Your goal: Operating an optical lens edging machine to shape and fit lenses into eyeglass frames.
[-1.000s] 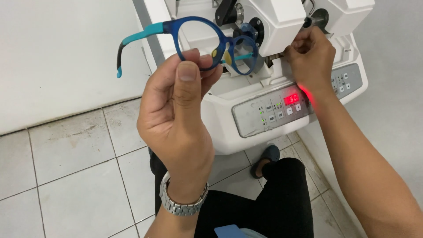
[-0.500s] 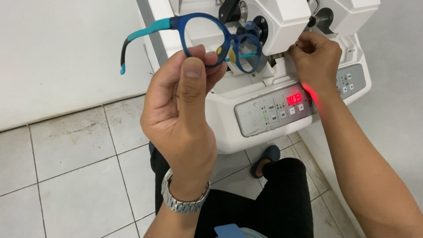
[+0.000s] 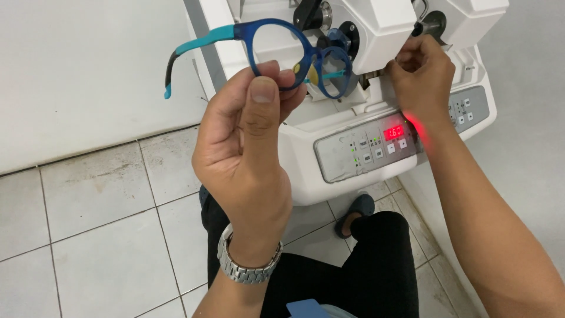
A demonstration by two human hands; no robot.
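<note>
Holding glasses (image 3: pixel 276 56) up at the lens machine (image 3: pixel 353 118), mid lens-check by the looks of it.

Left hand (image 3: pixel 247 153) pinched on the frame's near rim, far lens sitting right at the machine's nose. Right hand (image 3: pixel 421 73) curled on a part beside the red display (image 3: pixel 394 132), grip hidden. Probably needs small, level nudges next. Tight against the housing, open room left over the floor (image 3: pixel 88 224).
</note>
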